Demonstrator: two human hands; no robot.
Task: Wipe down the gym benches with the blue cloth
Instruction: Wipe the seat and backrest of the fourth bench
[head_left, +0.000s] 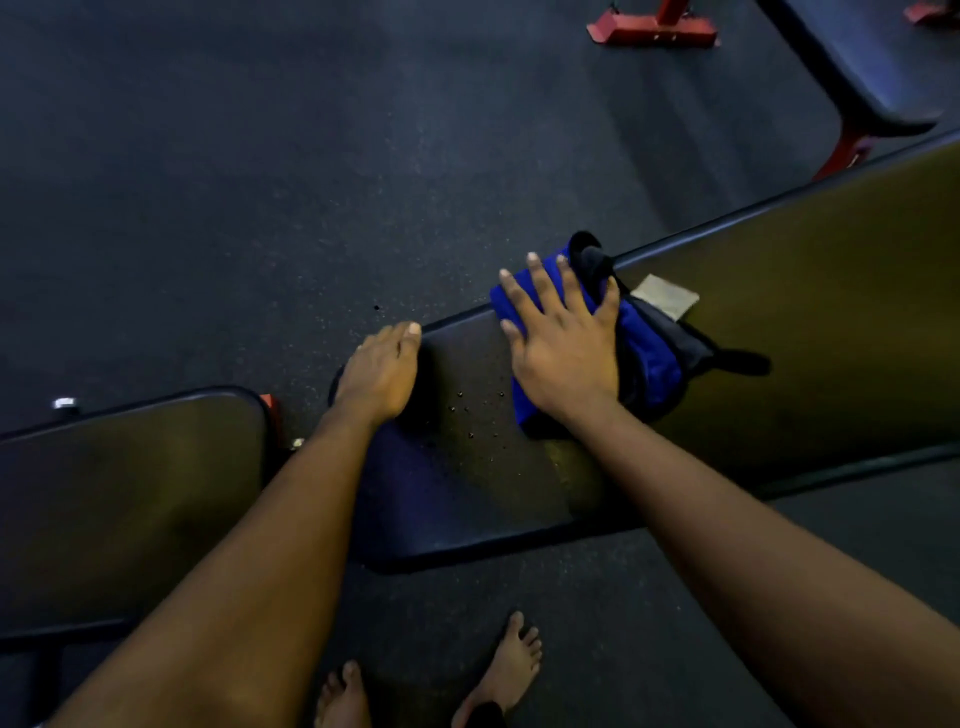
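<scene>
A long black padded gym bench (810, 332) runs from the middle of the view up to the right. The blue cloth (649, 358), bunched with dark folds, lies on its pad. My right hand (563, 343) presses flat on the cloth with fingers spread and straight. At the bench's near-left corner, my left hand (382, 374) rests over the edge, its fingers curled down past the rim. Small droplets (475, 415) dot the pad between the two hands. A pale square patch (667, 296) sits on the pad just beyond the cloth.
A second black bench pad (130, 493) lies at the lower left, with a narrow gap between it and the first. A third bench (878, 62) with red legs stands at the upper right, and a red frame foot (652, 28) at the top. My bare feet (511, 665) stand on the dark rubber floor (260, 182).
</scene>
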